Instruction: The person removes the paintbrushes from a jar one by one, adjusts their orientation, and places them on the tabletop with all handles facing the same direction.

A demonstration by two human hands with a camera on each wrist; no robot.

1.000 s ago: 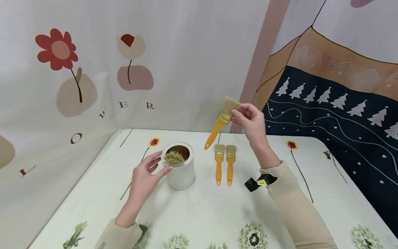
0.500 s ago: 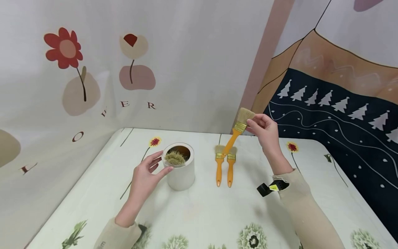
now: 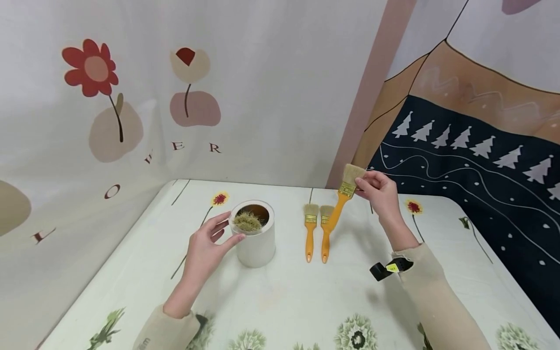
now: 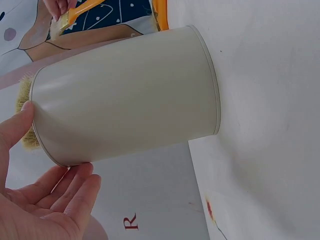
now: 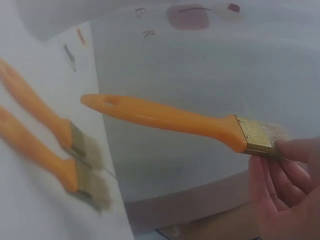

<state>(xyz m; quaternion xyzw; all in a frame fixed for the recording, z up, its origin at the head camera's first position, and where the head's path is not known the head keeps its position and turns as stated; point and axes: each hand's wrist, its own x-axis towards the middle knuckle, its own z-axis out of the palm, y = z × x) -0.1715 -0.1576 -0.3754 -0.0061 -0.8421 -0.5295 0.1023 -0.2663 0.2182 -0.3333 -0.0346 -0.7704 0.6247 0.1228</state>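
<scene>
A white cylindrical canister [image 3: 256, 250] stands upright on the table, with a tuft of pale bristles [image 3: 248, 221] showing inside its mouth. My left hand [image 3: 205, 248] holds its rim, thumb on the near side and fingers on the left. In the left wrist view, the thumb and fingertips touch the canister [image 4: 125, 95] near its top edge. Above the table, my right hand [image 3: 380, 197] pinches a flat paintbrush [image 3: 348, 187] by its bristle end, the orange handle slanting down to the left. The right wrist view shows the thumb and fingers beside the brush's gold ferrule [image 5: 257, 135].
Two similar paintbrushes, one left [image 3: 310, 228] and one right [image 3: 325, 243], lie side by side to the right of the canister, bristles away from me. A flower-printed cloth covers the table [image 3: 271, 311]. Patterned fabric [image 3: 271, 97] hangs behind it.
My right hand has moved right and lower, carrying the paintbrush away from the canister side. My left hand stays at the canister, and the two lying brushes have not moved.
</scene>
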